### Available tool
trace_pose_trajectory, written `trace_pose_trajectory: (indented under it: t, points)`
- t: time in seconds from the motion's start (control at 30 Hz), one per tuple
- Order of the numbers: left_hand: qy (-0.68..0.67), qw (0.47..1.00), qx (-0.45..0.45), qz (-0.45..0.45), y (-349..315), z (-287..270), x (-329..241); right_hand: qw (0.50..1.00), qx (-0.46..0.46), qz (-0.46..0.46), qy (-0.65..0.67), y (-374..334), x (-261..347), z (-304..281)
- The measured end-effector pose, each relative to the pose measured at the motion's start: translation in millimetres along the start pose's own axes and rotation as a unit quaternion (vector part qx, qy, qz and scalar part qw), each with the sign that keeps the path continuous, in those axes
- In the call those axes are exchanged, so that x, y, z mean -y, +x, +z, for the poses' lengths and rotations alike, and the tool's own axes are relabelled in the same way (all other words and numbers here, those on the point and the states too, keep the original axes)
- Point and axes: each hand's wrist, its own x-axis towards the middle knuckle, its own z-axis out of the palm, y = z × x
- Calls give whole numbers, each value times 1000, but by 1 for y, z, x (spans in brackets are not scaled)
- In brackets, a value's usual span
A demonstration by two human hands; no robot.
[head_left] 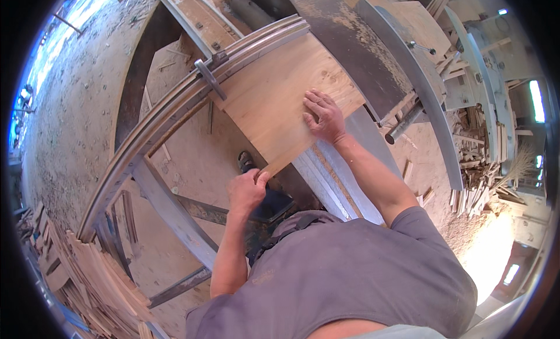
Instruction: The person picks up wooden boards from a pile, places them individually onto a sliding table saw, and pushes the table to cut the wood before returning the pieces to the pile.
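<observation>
A flat plywood board (pixel 274 97) lies across a machine table, its far edge against a long metal fence (pixel 259 44) that looks curved in this wide view. My left hand (pixel 247 192) is closed on the board's near-left corner, with the thumb on top. Toward the board's right side, my right hand (pixel 325 116) rests on its upper face, fingers stretched out and palm down. A metal flip stop (pixel 210 80) on the fence sits by the board's left edge. Below my right forearm runs the pale metal table (pixel 338 184) with a lengthwise strip.
A grey support frame (pixel 175 208) stands at the left over the dusty floor. Wood strips (pixel 87 275) are piled at the lower left. Offcuts (pixel 472 146) heap up on the right, beyond a long metal rail (pixel 417 76) and a round bar (pixel 403 123). My sandalled foot (pixel 246 160) shows below the board.
</observation>
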Motion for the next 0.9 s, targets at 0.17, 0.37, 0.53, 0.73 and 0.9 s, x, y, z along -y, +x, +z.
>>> trace_pose_trajectory:
  t: [0.17,0.37,0.53,0.73,0.9]
  points:
    - [34,994,-60,85,-59,44,-8,998,45,-29,26,18,34,-14]
    - [180,971,-36,154,-138,-17,-8,979,180,-76,51,57,74,-10]
    - [367,880,-28,302,-150,-97,-8,909,390,89,118,82,84,-63]
    - [465,767,-234,375,-116,-154,-74,867,183,186,425,54,0,-137]
    - [-44,883,-380,271,-59,-83,-114,726,-84,389,560,9,-83,-214]
